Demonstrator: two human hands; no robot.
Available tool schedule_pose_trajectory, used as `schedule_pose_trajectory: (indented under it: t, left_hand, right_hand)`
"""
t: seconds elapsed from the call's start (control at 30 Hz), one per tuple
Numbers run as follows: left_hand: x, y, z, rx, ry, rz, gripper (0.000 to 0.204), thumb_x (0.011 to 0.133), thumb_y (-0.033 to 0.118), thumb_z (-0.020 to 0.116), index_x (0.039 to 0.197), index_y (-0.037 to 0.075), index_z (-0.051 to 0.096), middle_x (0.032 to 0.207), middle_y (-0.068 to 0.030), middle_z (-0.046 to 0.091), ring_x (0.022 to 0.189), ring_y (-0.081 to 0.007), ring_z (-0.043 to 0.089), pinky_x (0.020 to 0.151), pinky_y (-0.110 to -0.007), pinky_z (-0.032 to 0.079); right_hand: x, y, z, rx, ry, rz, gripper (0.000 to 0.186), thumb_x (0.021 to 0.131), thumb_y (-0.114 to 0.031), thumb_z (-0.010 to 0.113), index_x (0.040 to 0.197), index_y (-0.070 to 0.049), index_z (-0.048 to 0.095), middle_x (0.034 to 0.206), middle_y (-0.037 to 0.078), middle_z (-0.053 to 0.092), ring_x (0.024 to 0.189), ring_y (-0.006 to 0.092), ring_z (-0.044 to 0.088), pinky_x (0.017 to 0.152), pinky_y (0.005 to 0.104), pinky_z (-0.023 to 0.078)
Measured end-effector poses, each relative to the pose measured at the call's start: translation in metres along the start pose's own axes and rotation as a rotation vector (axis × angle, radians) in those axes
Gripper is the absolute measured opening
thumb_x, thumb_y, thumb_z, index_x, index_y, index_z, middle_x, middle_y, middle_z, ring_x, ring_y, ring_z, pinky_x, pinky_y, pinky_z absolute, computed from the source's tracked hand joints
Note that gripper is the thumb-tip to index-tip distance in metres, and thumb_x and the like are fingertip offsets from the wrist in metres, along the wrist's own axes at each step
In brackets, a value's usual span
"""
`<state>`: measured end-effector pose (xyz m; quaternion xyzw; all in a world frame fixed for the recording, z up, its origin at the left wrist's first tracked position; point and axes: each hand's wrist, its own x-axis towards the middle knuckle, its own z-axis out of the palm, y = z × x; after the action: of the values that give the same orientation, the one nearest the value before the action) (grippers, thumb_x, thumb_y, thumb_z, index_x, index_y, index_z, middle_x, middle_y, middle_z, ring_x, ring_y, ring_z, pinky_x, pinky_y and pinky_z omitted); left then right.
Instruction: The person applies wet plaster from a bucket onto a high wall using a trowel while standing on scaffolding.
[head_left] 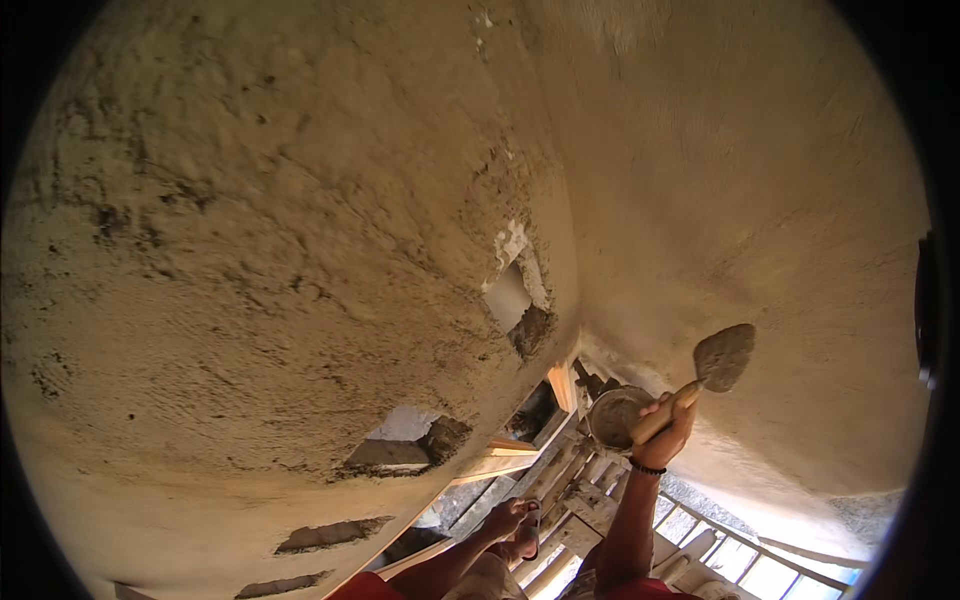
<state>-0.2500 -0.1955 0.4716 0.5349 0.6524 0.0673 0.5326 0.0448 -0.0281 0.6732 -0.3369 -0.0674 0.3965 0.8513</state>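
Note:
My right hand (676,432), with a dark beaded bracelet at its wrist, is raised and closed round the wooden handle of a trowel (725,357). The trowel's broad grey-brown blade points up in front of the right-hand wall (740,190); whether it touches the wall I cannot tell. Behind the hand, lower down, shows a round bucket (612,418) of grey-brown mortar. My left arm (440,568) reaches down from a red sleeve at the lower edge. My left hand (503,517) is small and dark against a sandalled foot, and its fingers cannot be made out.
On the left stands a rough plastered wall (300,250) with several openings, one a diamond-shaped hole (512,298) near the corner. Wooden planks (585,505) lie below around the feet. A wooden frame edge (495,462) juts from the left wall. Railing bars (725,548) stand at the lower right.

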Motion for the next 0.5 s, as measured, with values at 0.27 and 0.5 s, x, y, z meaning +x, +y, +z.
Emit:
schedule_pose_trajectory:
  t: [0.27, 0.5]
  left_hand:
    - [-0.045, 0.056, -0.076, 0.161, 0.046, 0.057, 0.044, 0.086, 0.027, 0.061, 0.122, 0.002, 0.052, 0.109, -0.0212, 0.064, 0.102, -0.0318, 0.061, 0.086, -0.038, 0.047]
    - [-0.079, 0.028, -0.1, 0.21, 0.002, 0.043, 0.045, 0.085, 0.028, 0.064, 0.122, 0.005, 0.053, 0.099, -0.0166, 0.067, 0.08, -0.0229, 0.065, 0.071, -0.035, 0.05]
  right_hand:
    - [0.0, -0.16, 0.154, 0.016, 0.161, -0.674, 0.047, 0.087, -0.017, 0.05, 0.13, -0.003, 0.036, 0.083, 0.011, 0.053, 0.062, 0.0165, 0.054, 0.053, 0.0288, 0.049]
    - [-0.009, -0.162, 0.276, -0.286, 0.258, -0.931, 0.051, 0.088, -0.016, 0.052, 0.133, 0.0, 0.035, 0.078, 0.01, 0.059, 0.059, 0.016, 0.057, 0.05, 0.0285, 0.05]
